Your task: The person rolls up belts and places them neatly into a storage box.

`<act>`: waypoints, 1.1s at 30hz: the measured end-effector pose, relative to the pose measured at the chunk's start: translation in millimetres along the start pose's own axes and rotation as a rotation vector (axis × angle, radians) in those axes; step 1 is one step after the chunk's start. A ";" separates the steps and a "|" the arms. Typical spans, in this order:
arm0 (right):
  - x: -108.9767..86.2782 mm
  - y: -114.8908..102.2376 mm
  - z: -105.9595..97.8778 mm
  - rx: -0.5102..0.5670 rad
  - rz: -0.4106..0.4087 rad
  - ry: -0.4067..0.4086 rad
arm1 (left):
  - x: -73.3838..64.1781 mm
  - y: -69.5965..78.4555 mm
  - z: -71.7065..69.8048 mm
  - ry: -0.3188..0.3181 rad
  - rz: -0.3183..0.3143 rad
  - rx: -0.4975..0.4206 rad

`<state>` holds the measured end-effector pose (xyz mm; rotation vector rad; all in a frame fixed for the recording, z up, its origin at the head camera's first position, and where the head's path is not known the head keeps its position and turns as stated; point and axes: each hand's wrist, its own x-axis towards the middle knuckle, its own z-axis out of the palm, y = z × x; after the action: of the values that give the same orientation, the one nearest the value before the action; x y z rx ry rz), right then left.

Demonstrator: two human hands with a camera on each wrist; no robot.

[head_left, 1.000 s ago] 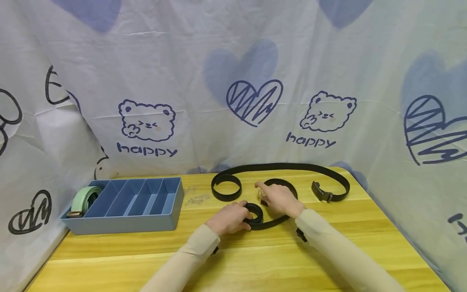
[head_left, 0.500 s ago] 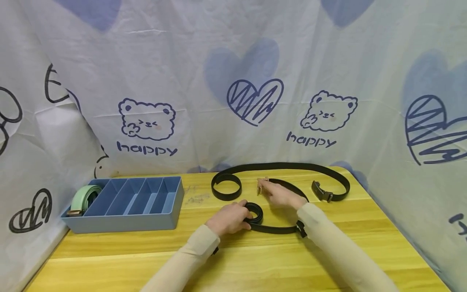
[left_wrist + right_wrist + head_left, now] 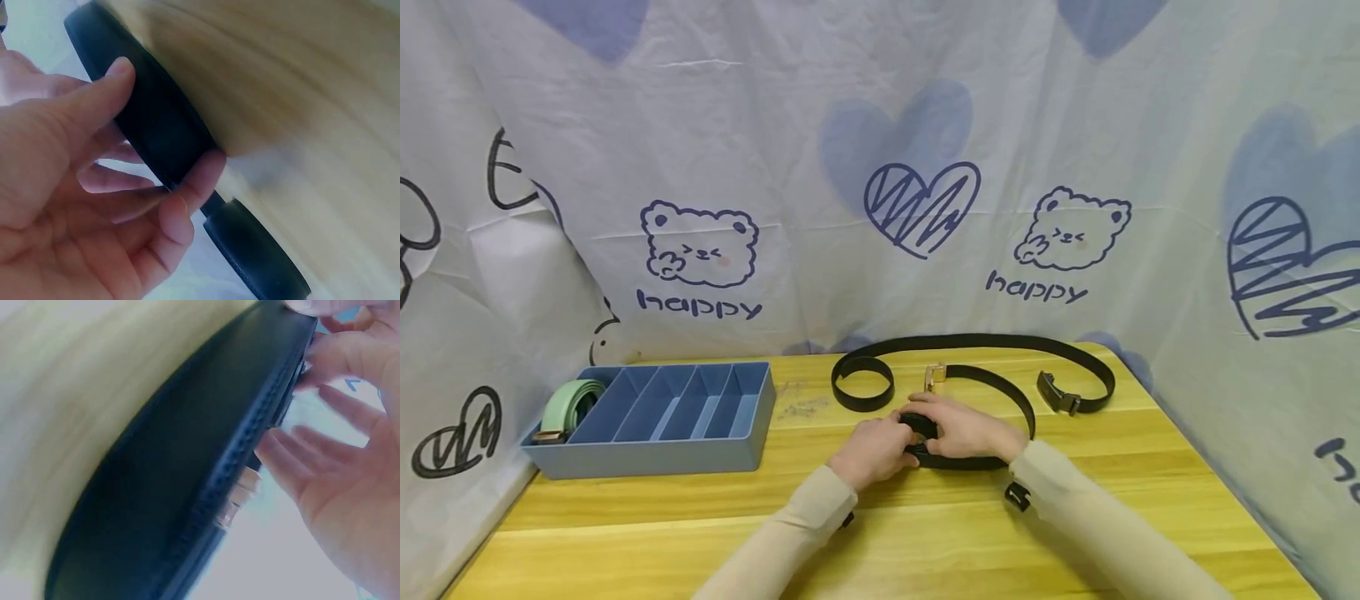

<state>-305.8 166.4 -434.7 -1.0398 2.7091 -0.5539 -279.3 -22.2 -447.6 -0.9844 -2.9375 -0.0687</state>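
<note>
Black leather-look belt [image 3: 1019,400] with a gold-toned buckle [image 3: 935,375] is laid in a loop on the wooden tabletop [image 3: 925,533], its near part wound into a coil [image 3: 156,119] between the two hands. By the left hand [image 3: 874,450] the coil is gripped, its fingers curled: in the left wrist view the thumb is seen pressed to the outer face, a contact hidden from the head camera. By the right hand [image 3: 966,429] the coil's other side is met with loosely bent fingers; whether it is pinched cannot be told. Stitching [image 3: 250,434] along the strap's edge is revealed only by the right wrist camera.

Only in the head view is the wider layout shown. Behind the hands, a second black belt [image 3: 985,341] is stretched in an arc, one end rolled into a ring, the other fitted with a dark buckle [image 3: 1060,393]. To the left, a blue divided tray [image 3: 647,460] is placed, with a rolled mint-green belt [image 3: 561,408] held in its leftmost compartment.
</note>
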 end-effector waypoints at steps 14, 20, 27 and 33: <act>-14.9 15.6 -7.0 0.026 0.000 -0.137 | 2.1 -3.0 0.0 -0.038 0.000 -0.051; -12.3 17.4 -0.9 -0.209 -0.111 0.026 | 3.2 -9.3 -4.5 -0.077 0.074 -0.099; -11.5 14.4 7.1 -0.276 -0.117 0.110 | 1.6 -3.7 -0.6 -0.049 0.061 -0.022; -16.6 19.8 9.5 -0.291 -0.159 0.107 | 4.1 -1.1 1.6 -0.037 0.035 0.001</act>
<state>-302.6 188.6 -450.8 -1.3418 2.8790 -0.2477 -283.3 -20.6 -449.1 -1.0482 -2.9514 -0.0485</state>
